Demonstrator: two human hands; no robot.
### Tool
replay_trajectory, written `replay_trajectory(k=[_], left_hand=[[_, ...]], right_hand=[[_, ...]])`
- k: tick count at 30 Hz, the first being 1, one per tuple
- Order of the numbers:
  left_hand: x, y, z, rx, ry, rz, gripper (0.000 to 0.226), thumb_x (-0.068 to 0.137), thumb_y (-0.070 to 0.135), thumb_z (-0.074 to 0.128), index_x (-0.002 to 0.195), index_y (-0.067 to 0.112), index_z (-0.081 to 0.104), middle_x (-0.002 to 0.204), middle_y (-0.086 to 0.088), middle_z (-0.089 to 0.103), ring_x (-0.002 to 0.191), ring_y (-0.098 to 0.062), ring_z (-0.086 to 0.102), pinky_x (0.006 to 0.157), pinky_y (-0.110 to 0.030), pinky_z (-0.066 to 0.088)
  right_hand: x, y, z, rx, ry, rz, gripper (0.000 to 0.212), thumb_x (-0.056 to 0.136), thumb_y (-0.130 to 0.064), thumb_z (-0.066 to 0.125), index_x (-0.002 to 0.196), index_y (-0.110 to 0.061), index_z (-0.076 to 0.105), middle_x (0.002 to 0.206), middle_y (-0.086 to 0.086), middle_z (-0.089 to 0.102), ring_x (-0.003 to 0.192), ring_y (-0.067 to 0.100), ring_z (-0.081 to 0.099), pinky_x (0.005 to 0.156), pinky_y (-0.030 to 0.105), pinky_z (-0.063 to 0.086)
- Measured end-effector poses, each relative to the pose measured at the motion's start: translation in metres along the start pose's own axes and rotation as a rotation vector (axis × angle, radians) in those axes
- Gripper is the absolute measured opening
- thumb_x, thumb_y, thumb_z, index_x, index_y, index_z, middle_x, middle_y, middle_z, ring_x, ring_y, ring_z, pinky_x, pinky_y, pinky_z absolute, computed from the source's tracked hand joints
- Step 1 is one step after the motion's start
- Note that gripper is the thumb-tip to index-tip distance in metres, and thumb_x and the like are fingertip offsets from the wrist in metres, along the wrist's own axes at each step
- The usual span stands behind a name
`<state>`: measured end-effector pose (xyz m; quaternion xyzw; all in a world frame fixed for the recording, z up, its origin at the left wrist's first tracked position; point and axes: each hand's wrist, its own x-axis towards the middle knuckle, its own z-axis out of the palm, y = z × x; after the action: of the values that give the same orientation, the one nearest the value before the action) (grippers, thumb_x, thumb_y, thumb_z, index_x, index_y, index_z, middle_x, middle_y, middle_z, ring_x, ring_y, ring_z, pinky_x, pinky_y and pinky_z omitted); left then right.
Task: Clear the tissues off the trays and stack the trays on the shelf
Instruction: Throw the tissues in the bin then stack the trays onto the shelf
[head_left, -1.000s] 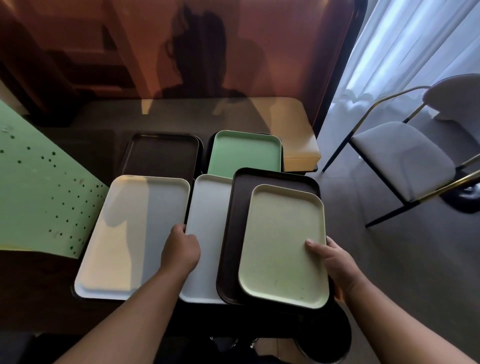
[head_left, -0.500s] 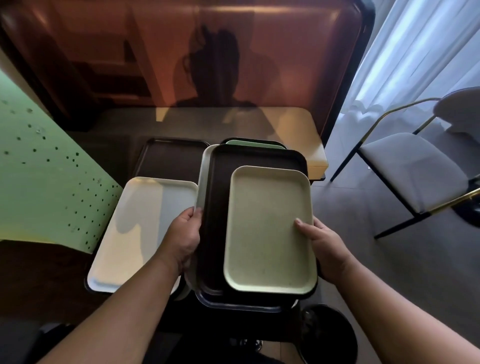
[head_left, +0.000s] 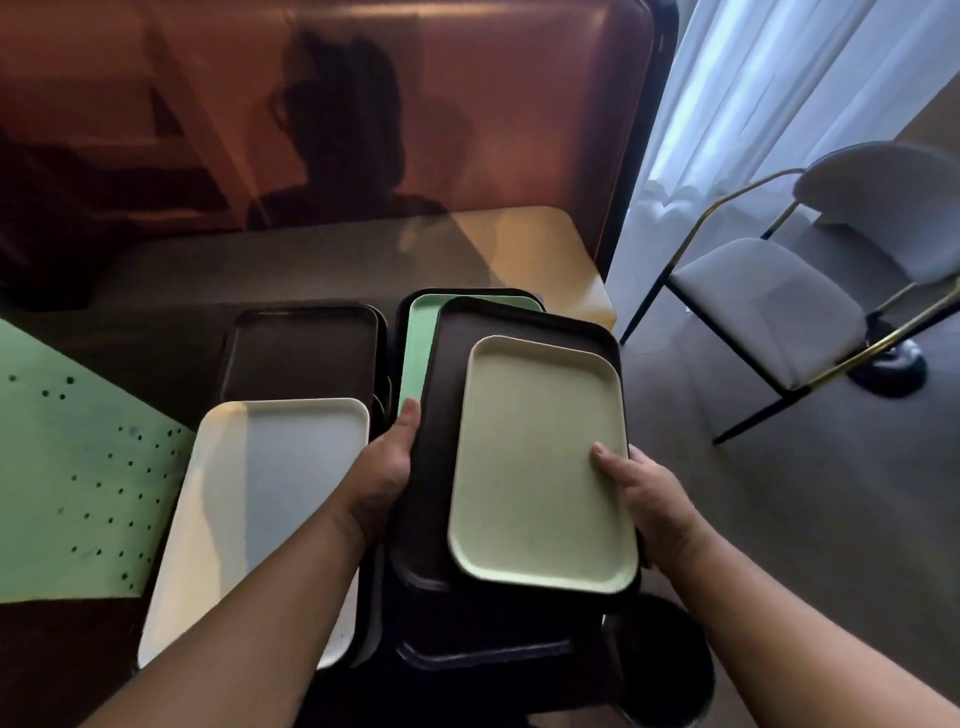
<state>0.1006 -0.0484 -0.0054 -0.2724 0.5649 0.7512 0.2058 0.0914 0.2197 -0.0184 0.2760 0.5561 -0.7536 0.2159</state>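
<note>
Pale-green tray (head_left: 540, 462) (atop a dark one (head_left: 441, 415)) sits between left hand (head_left: 384, 467) and right hand (head_left: 649, 499).

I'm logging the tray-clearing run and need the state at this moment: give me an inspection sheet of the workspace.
Surface: dark table, mostly covered by trays.
Job's things: pale green tray on a dark tray, held as a stack; mint tray behind; white tray and dark brown tray lie flat. No tissues seen.
Clutter: green perforated sheet at left.
Grippers: left hand and right hand grip the stack's sides.
Cables: nothing seen.
Surroundings: chair, curtain, bench.
</note>
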Motion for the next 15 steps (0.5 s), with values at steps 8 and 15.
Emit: replay_trajectory(k=[8,15], left_hand=[[0.069,0.02,-0.022,0.899,0.406,0.134,0.027,0.09,0.027,0.057,0.113,0.017,0.066,0.115,-0.008,0.069,0.101,-0.03,0.064,0.084,-0.039,0.051],[0.106,0.006,-0.024,1.339,0.345,0.006,0.037,0.094,0.002,0.042,0.131,0.0,0.043,0.138,-0.024,0.048,0.122,-0.044,0.053,0.094,-0.05,0.045]], right_hand=[[0.025,0.002,0.012,0.098,0.18,-0.045,0.032,0.1,-0.01,0.058,0.129,0.004,0.058,0.121,0.034,0.069,0.115,0.056,0.062,0.097,0.067,0.051],[0.033,0.009,0.003,0.091,0.257,-0.053,0.034,0.096,-0.019,0.065,0.126,-0.003,0.064,0.118,0.028,0.073,0.112,0.051,0.067,0.098,0.067,0.051]])
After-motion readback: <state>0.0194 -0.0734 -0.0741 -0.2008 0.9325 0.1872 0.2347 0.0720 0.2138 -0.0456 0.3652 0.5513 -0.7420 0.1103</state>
